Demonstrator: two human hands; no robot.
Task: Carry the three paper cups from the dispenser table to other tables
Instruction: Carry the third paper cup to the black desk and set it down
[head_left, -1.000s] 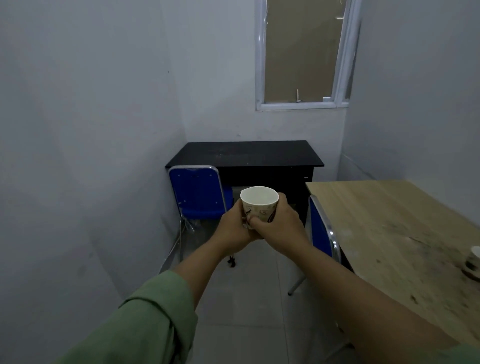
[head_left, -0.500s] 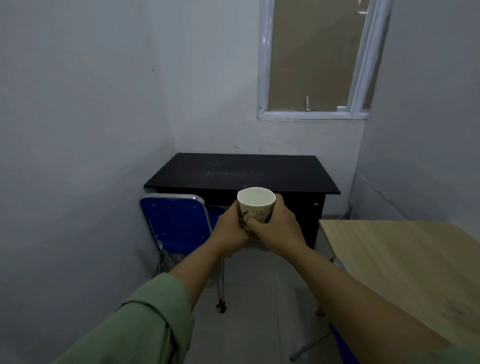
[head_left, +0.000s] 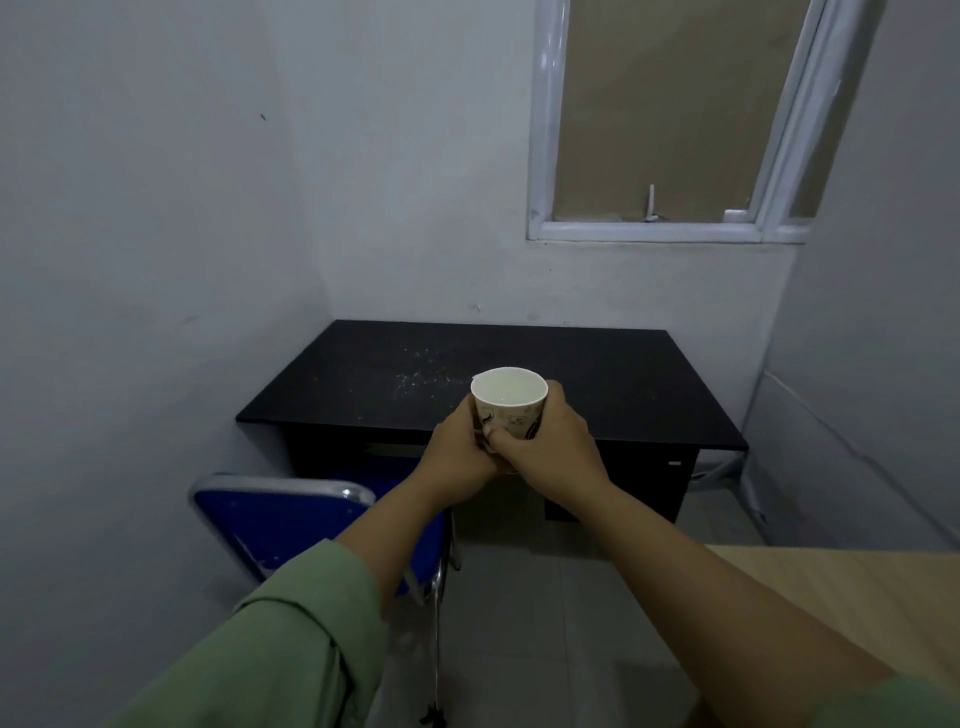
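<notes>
A white paper cup (head_left: 510, 397) with a brown print is held upright in front of me, with pale liquid inside. My left hand (head_left: 457, 454) wraps its left side and my right hand (head_left: 550, 447) wraps its right side, both arms stretched forward. The cup hovers over the near edge of a black table (head_left: 597, 379) that stands against the far wall under a window. The cup's base is hidden by my fingers.
A blue chair with a chrome frame (head_left: 291, 514) stands at the black table's left front. A light wooden table (head_left: 857, 597) fills the lower right corner. Grey walls close in on the left and right; tiled floor (head_left: 519, 597) lies between the tables.
I have walked closer to the black table, which now looms larger. The wooden table and the cup standing on it have slid out to the lower right. Both hands keep hold of the cup.
</notes>
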